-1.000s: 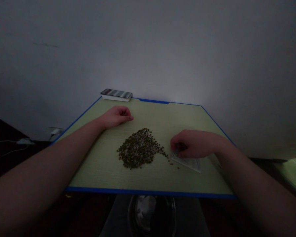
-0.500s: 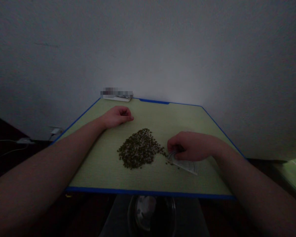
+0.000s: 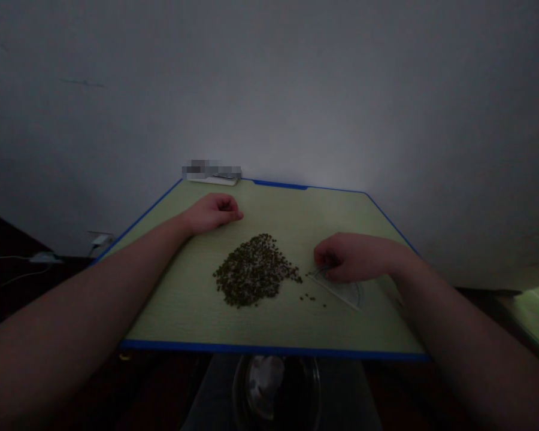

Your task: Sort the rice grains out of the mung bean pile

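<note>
left of centre, i see the left hand (image 3: 211,214) resting half curled, thumb out; i can't tell whether its palm hides anything. mid-frame lies the grain pile (image 3: 251,275), with a few loose grains (image 3: 306,297) just off its lower right. right of centre, the right hand (image 3: 354,257) has fingers bent nearly closed, seemingly pinching the clear protractor (image 3: 345,292) by its upper left end. it has just drawn back rightward, so a gap now separates protractor and pile.
</note>
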Demonstrator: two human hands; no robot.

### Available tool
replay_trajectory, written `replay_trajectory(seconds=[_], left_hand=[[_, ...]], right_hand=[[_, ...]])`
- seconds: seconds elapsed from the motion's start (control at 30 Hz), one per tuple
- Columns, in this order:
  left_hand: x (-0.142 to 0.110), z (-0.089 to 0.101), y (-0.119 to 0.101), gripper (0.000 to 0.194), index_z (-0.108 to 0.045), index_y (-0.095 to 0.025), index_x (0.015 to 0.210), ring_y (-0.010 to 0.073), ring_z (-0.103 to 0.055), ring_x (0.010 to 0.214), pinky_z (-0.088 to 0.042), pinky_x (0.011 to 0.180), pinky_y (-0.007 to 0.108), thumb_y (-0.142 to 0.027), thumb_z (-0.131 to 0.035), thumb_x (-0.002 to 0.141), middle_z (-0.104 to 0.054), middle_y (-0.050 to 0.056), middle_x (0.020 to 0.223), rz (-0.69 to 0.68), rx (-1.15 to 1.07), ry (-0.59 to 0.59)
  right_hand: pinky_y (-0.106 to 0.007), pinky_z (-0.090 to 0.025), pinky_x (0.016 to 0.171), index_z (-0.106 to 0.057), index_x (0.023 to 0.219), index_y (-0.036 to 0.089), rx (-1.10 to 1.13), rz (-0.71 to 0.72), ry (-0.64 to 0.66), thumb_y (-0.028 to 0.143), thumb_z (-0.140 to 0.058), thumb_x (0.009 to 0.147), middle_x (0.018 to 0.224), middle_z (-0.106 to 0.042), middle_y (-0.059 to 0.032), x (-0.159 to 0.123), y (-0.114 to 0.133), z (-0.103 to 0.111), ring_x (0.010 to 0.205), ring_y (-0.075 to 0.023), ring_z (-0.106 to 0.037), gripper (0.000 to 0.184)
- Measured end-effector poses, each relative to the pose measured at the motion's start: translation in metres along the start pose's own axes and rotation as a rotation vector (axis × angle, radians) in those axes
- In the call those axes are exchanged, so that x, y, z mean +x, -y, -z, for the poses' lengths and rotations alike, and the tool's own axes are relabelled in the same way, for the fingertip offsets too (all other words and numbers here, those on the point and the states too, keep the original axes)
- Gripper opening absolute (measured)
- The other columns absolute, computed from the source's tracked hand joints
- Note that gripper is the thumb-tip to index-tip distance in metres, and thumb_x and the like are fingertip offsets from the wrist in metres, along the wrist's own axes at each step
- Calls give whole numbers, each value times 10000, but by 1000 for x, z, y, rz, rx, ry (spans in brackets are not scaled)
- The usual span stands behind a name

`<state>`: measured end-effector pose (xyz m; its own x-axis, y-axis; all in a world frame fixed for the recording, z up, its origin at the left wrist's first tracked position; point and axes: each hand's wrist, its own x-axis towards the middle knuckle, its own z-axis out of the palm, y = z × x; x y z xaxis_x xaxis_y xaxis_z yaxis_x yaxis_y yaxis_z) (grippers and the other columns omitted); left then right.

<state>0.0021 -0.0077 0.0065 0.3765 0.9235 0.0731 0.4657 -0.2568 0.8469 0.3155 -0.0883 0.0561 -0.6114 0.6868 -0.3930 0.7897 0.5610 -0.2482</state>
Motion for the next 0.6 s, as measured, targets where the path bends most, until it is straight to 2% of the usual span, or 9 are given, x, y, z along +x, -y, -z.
replay_trajectory(seconds=[0.3,0.43,0.6], left_hand=[[1,1,3,282,-525,-170,666,68,-374,457,-281,450,215,-403,-682,659,-448,-61,500,-1,5,-7],[2,1,3,283,-523,-168,667,68,-373,455,-283,450,216,-404,-679,661,-452,-59,508,7,15,-7],[2,1,4,291,-520,-168,673,67,-376,460,-281,452,214,-412,-679,664,-453,-59,522,12,7,-6]], right_hand=[[-236,-324,499,-638,841,178,38,-15,-58,185,-556,690,728,-629,-22,5,-5,-2,603,-136,-521,172],[-237,-344,537,-669,948,175,66,56,-130,159,-519,723,754,-646,-27,9,0,-3,619,-133,-527,270],[-235,-363,571,-689,953,179,82,136,-91,155,-542,713,763,-649,-18,8,6,-5,647,-134,-540,282]])
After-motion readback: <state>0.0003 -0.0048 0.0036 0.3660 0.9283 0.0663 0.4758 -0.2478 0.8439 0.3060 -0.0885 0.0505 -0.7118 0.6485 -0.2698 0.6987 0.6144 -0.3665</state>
